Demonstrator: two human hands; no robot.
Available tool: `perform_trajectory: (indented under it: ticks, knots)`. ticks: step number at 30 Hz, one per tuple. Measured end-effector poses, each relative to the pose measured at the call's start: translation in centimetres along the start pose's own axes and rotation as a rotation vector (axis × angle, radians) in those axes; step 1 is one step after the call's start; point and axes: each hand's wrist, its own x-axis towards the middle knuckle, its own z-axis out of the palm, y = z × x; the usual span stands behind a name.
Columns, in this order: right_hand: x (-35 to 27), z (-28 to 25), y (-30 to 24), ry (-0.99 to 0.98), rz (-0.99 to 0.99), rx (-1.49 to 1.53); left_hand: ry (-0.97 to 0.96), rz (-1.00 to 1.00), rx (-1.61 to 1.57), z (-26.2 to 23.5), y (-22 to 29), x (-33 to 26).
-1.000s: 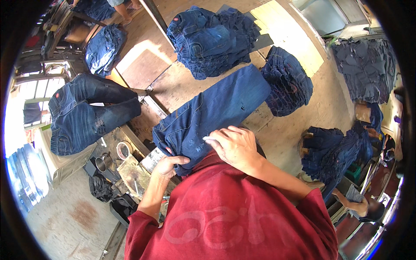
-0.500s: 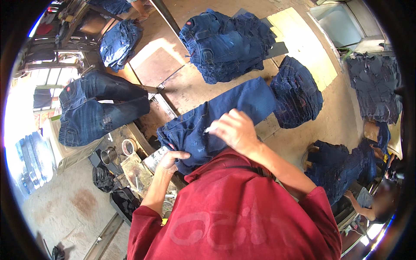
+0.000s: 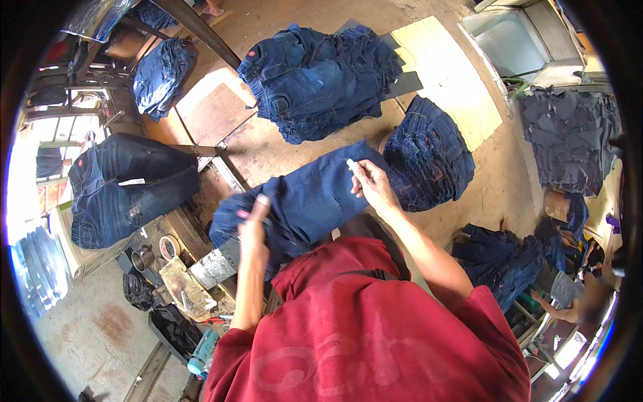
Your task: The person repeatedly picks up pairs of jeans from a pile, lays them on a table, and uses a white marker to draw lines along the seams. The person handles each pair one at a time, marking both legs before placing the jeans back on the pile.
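Denim piles [image 3: 321, 84] surround us above tan floor [image 3: 504, 175]. Our right hand [image 3: 372, 187] pinches a white stub [image 3: 351, 163] at the jeans [image 3: 308, 201], which lie before our faintly lettered shirt [image 3: 382, 321]. How our blurred left hand [image 3: 253, 228] holds, we cannot tell.

At left, a pale, ring-shaped roll of tape [image 3: 177, 249] sits near a round, grey metal cup [image 3: 143, 258]. Below the cup is a crumpled black plastic bag [image 3: 137, 292]; closer to the lower edge, a teal cylindrical bottle [image 3: 203, 350] lies tilted. A reddish-brown stain [image 3: 115, 326] marks the grey concrete floor [image 3: 94, 358]. At upper right, pale yellow flat sheeting [image 3: 449, 84] catches bright light, left of a heap of dark grey cloth pieces [image 3: 568, 137]. A co-worker's bare arm [image 3: 566, 313] shows at lower right, partly blurred.
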Motion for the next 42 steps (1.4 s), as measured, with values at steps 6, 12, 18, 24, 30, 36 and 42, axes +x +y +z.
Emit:
perform_trajectory:
  ticks: [6, 12, 18, 24, 30, 36, 42]
  knots:
    - [0.1, -0.3, -1.0, -0.037, 0.039, -0.016, -0.19, 0.449, 0.53, -0.5, 4.8, 3.9]
    - [0.1, -0.3, -1.2, -0.038, 0.062, 0.003, 0.246, 0.367, 0.094, 3.3, -5.1, -6.8]
    - [-0.2, 0.0, -1.0, -0.062, 0.012, -0.019, -0.272, -0.161, -0.042, 5.9, -5.9, -7.8]
    - [0.2, -0.5, -1.1, -0.093, 0.106, 0.069, -0.316, 0.014, -0.104, 7.0, -4.8, -6.8]
    - [-2.3, -1.7, -1.5, -0.056, -0.055, -0.387, -0.503, 0.01, -0.105, 8.0, -4.5, -6.0]
    - [-4.4, 0.0, -1.3, -0.252, 0.205, -0.279, -0.405, -0.081, -0.236, 7.2, -5.1, -6.5]
    - [-5.5, 1.2, -0.9, -0.346, 0.34, 0.014, -0.462, -0.081, -0.205, 6.6, -4.9, -6.3]
